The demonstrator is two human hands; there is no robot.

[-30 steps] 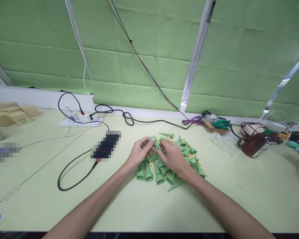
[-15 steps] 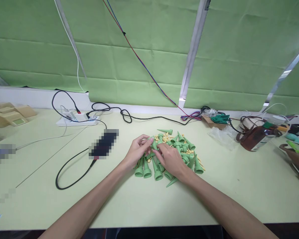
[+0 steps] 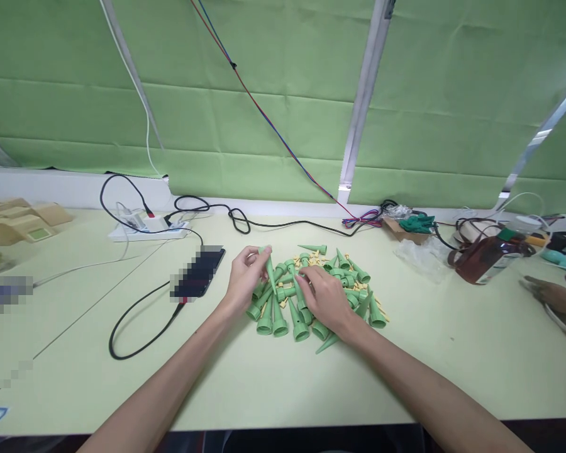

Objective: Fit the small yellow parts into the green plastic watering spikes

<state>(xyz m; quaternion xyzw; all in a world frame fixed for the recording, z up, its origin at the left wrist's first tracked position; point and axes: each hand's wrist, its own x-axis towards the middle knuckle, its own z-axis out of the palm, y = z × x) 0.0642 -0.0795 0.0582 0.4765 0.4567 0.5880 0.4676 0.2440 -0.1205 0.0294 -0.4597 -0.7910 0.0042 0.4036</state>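
A pile of green plastic cones (image 3: 339, 286) mixed with small yellow pieces lies on the pale green table (image 3: 273, 384). My left hand (image 3: 243, 277) is closed on one green cone (image 3: 268, 269), held a little above the left edge of the pile. My right hand (image 3: 323, 297) rests on the middle of the pile with its fingers curled among the cones; what its fingertips pinch is hidden.
A phone (image 3: 198, 274) on a black cable lies left of the pile, with a white power strip (image 3: 146, 228) behind it. Cardboard boxes (image 3: 16, 220) sit far left. A brown bottle (image 3: 483, 261) and clutter are at the right, where another person's hand (image 3: 554, 296) rests.
My left hand has drawn away to the left with a single cone, lifting it off the pile. My right hand stayed on the pile. The other person's hand shifted at the right.
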